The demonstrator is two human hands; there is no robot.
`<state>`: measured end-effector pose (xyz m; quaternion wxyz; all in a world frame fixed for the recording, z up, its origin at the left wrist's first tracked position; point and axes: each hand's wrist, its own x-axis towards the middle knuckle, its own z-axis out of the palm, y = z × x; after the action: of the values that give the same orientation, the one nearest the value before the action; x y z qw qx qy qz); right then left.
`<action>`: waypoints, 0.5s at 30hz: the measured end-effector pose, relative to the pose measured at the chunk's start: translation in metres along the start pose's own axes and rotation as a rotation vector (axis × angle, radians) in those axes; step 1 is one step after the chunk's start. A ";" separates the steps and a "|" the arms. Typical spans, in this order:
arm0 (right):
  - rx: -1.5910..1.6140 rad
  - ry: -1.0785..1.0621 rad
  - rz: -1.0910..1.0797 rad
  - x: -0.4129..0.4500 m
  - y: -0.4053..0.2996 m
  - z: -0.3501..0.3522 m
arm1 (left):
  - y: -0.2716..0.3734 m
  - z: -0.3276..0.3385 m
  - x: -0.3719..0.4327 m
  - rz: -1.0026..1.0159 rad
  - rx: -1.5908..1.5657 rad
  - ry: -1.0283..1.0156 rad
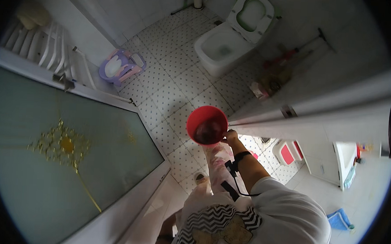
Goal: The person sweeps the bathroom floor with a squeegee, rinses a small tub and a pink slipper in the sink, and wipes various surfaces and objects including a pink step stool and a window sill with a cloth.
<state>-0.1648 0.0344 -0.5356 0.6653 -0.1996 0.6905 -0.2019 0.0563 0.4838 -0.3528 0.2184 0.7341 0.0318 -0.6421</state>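
My right hand [230, 137] grips the rim of a red plastic bucket [207, 125] out in front of my legs. Something dark lies at the bottom of the bucket, too dim to name. A black strap with a cable is round my right wrist. My left arm hangs low at the picture's bottom edge, with a dark band on it; the left hand itself is out of view. Ahead stands a white toilet [216, 47] with its seat and lid raised. A purple and pink child's potty seat [118, 66] rests on the dotted tile floor [171, 71] to the left.
A frosted glass door [108, 144] with a gold pattern stands at the left, beside a white rack [53, 51]. To the right are a door edge [268, 124], a red and white step stool [286, 153], a white washbasin cabinet [322, 161] and a blue cloth [339, 219]. A squeegee [321, 35] leans by the wall.
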 end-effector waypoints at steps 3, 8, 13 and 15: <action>0.293 0.053 0.120 0.084 -0.018 0.007 | 0.028 0.027 0.011 -0.121 -0.047 0.030; 0.653 0.250 0.105 0.191 -0.036 0.025 | 0.104 0.074 0.060 -0.326 -0.091 0.104; 0.823 0.324 0.042 0.299 -0.043 -0.002 | 0.146 0.091 0.105 -0.438 -0.090 0.114; 0.852 0.346 0.036 0.327 -0.043 -0.011 | 0.154 0.096 0.117 -0.471 -0.091 0.109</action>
<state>-0.1866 -0.1794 -0.7863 0.5662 0.1403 0.6503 -0.4867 0.0376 0.2823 -0.4288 0.0936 0.7294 0.2427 -0.6327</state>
